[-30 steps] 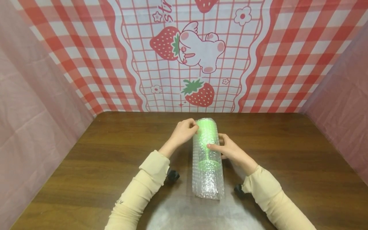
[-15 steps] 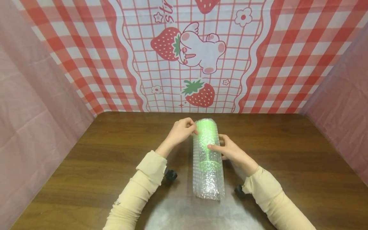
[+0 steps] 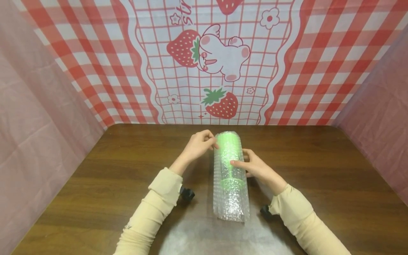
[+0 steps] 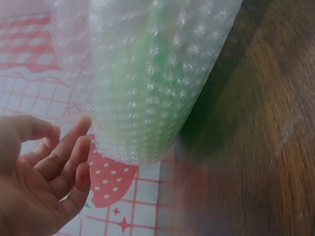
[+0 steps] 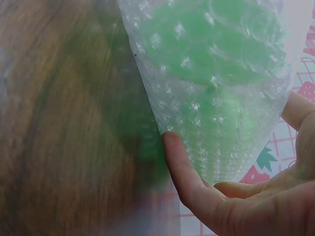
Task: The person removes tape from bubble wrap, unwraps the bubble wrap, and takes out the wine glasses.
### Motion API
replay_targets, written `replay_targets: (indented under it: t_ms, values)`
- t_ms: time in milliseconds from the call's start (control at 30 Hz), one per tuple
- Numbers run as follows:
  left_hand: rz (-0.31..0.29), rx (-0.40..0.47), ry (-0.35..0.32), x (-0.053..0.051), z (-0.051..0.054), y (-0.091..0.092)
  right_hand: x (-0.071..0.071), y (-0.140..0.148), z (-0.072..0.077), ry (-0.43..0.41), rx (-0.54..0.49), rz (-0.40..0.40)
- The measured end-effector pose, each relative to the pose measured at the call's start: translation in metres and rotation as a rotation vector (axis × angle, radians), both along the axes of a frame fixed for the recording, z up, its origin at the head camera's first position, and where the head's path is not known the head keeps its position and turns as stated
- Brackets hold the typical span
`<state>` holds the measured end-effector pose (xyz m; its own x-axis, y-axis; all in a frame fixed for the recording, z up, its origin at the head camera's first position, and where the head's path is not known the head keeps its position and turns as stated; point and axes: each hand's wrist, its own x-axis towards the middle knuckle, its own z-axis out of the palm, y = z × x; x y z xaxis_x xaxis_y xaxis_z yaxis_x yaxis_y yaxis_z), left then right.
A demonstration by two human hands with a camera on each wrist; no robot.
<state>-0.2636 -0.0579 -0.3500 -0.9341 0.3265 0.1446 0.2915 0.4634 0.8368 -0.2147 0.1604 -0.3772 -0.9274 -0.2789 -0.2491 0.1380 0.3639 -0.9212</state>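
Observation:
A roll of bubble wrap [image 3: 231, 203] stretches toward the person in the middle of the table. Inside it shows a bright green goblet-like thing [image 3: 228, 141], with a wide part at the far end, a thin stem and a round disc. My right hand [image 3: 257, 167] holds the wrap from the right, thumb on top and fingers round the side. At the far left side of the wrap is my left hand [image 3: 200, 144], its fingers loosely bent. In the left wrist view the left fingertips [image 4: 84, 124] are close to the wrap's edge, with nothing seen between them.
The brown wooden table [image 3: 127, 166] extends on both sides of the wrap. A checked strawberry-print cloth [image 3: 223, 63] hangs behind its back edge. Pink curtains [image 3: 41, 117] flank it. Small black devices [image 3: 187, 194] sit at the cuffs.
The left hand has drawn slightly left, away from the wrap, its fingers loosening a little. The right hand and the wrapped green thing stay nearly still.

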Motion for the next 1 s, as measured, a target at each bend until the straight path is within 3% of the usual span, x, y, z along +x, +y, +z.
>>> replay_targets:
  t_ms: [567,1000]
  values:
    - [0.065,0.007,0.023,-0.001,-0.005,-0.016,0.001,0.0,-0.001,-0.003,-0.01,-0.002]
    - [0.062,0.022,-0.013,-0.007,-0.011,-0.017,0.002,0.0,0.001,0.003,-0.02,0.001]
